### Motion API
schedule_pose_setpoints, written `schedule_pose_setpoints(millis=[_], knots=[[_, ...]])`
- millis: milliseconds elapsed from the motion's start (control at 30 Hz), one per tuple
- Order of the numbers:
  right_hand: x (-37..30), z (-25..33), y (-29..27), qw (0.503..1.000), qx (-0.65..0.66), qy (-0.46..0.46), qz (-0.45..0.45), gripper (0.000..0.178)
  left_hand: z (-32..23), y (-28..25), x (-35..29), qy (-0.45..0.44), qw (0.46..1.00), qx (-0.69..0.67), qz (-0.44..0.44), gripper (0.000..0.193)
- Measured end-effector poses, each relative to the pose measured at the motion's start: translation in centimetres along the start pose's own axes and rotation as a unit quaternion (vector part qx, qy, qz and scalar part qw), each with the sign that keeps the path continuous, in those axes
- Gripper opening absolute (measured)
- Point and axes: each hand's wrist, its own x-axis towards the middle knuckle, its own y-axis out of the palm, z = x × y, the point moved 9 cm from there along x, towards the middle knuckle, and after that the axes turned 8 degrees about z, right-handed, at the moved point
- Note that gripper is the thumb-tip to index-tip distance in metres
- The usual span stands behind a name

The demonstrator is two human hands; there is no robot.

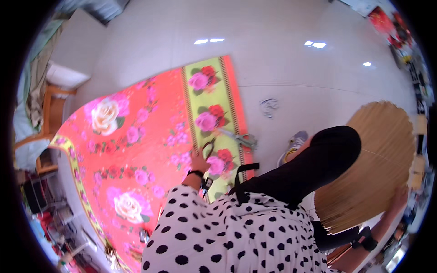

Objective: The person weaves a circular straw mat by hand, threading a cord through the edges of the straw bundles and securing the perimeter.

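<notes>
My left hand (pixel 198 163), with a black band on its wrist, rests on a bright floral mat (pixel 136 136) spread on the floor. Its fingertips touch a black looped handle, probably of scissors (pixel 208 148); whether the fingers grip it is unclear. A grey metal tool (pixel 236 137) lies just beyond on the mat's green border. My right hand (pixel 400 196) holds up a wide fan of thin bamboo sticks (pixel 373 159) at the right, fingers closed on its edge. My spotted top (pixel 236 236) and black-trousered knee (pixel 318 159) fill the lower middle.
Pale tiled floor (pixel 291 77) surrounds the mat. A shoe (pixel 295 142) shows by my knee, and a small grey tangle (pixel 268 107) lies on the tiles. A wooden chair (pixel 48 123) stands at the left. Cluttered goods line the left and right edges.
</notes>
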Motion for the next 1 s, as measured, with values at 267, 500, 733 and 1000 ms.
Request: schedule_pose_setpoints(millis=[267, 500, 733, 1000], knots=[[-5.9, 2.8, 1.2, 0.987, 0.125, 0.092, -0.039, 0.048, 0.6, 0.5, 0.5, -0.001, 0.999, 0.002, 0.037, 0.104], [-10.5, 1.5, 0.8, 0.987, 0.091, 0.118, -0.061, 0.05, -2.4, -1.0, 2.3, 0.057, 0.995, 0.085, 0.002, 0.088], [-11.1, 6.5, -1.6, 0.979, 0.16, 0.121, -0.037, 0.045, -8.4, -2.1, 10.1, 0.114, 0.973, 0.183, 0.089, 0.087], [-10.5, 5.6, -0.8, 0.946, 0.309, 0.079, -0.055, 0.033, -39.8, -18.0, 17.1, 0.373, 0.913, 0.165, -0.025, 0.087]])
